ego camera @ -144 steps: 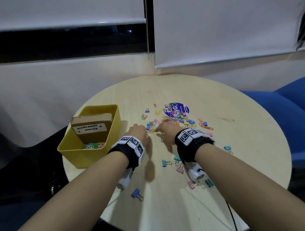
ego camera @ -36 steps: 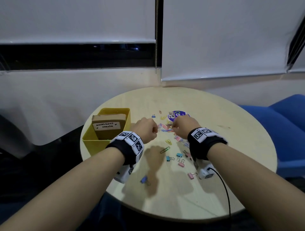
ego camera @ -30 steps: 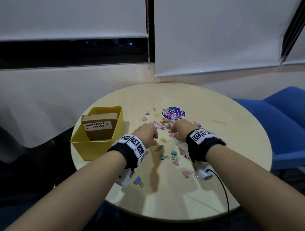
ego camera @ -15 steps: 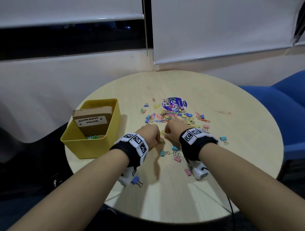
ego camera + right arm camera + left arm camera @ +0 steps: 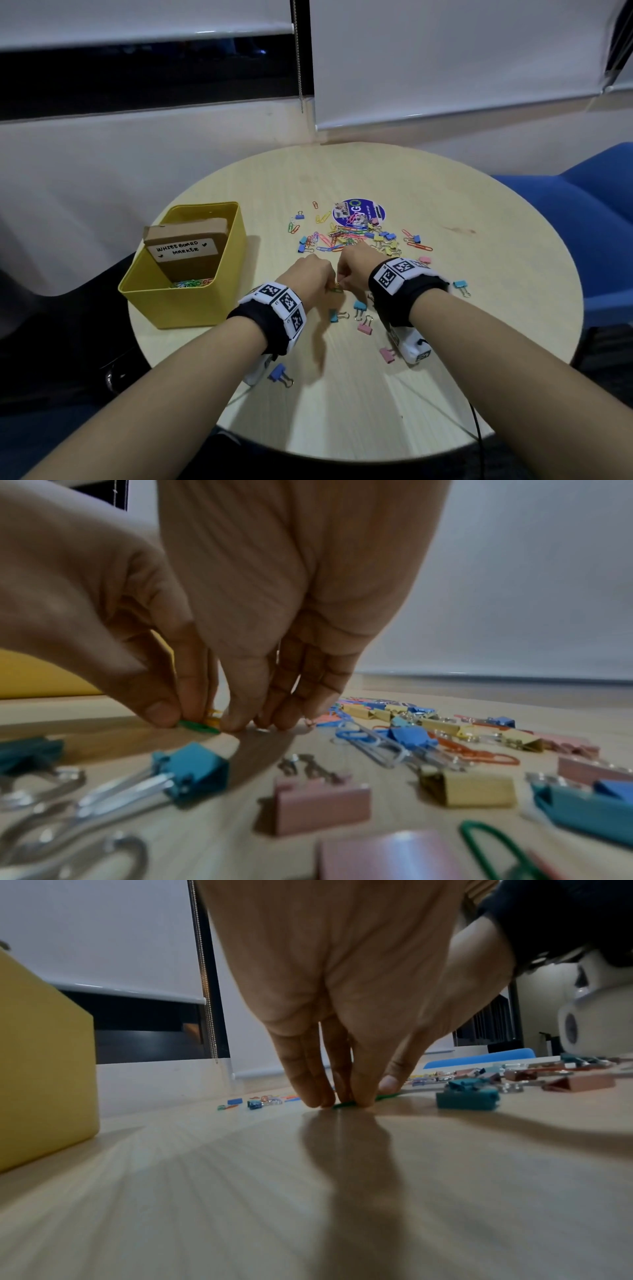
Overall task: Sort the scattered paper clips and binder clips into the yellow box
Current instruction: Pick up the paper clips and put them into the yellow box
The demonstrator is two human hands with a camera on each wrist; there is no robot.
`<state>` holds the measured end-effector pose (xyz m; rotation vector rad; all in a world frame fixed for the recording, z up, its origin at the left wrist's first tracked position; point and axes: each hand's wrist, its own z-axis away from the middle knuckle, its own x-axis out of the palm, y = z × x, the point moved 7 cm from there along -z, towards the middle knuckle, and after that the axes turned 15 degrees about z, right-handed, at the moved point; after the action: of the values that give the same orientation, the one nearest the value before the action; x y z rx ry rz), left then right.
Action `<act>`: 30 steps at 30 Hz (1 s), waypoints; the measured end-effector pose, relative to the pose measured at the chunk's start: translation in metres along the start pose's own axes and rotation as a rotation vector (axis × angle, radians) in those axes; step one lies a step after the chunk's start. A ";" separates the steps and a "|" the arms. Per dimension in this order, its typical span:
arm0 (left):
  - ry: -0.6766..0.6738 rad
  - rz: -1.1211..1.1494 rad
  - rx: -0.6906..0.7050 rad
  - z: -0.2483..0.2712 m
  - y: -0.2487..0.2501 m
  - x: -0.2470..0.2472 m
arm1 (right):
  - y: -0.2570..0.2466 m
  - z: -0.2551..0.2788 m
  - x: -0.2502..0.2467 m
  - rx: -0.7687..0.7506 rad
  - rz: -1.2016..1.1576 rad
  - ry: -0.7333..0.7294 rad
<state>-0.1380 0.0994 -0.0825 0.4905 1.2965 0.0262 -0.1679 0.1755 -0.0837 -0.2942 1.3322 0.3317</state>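
At ten o'clock, my yellow box (image 5: 191,301) holds few clips; most wait. Both hands pinch a green paper clip (image 5: 198,726).

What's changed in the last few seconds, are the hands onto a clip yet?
Both hands drew back from the far pile. Now the left hand and right hand meet over a green paper clip, fingertips pinching it against the table. The yellow box stayed put.
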 end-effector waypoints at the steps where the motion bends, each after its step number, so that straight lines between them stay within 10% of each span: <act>1: 0.002 -0.018 0.012 0.001 0.001 0.000 | 0.000 0.002 -0.002 -0.004 -0.003 0.007; 30: 0.022 0.214 0.029 0.026 -0.016 -0.005 | -0.026 0.015 -0.003 -0.119 0.140 -0.008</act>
<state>-0.1196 0.0752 -0.0787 0.6537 1.2630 0.1922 -0.1451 0.1573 -0.0768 -0.2991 1.3306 0.5309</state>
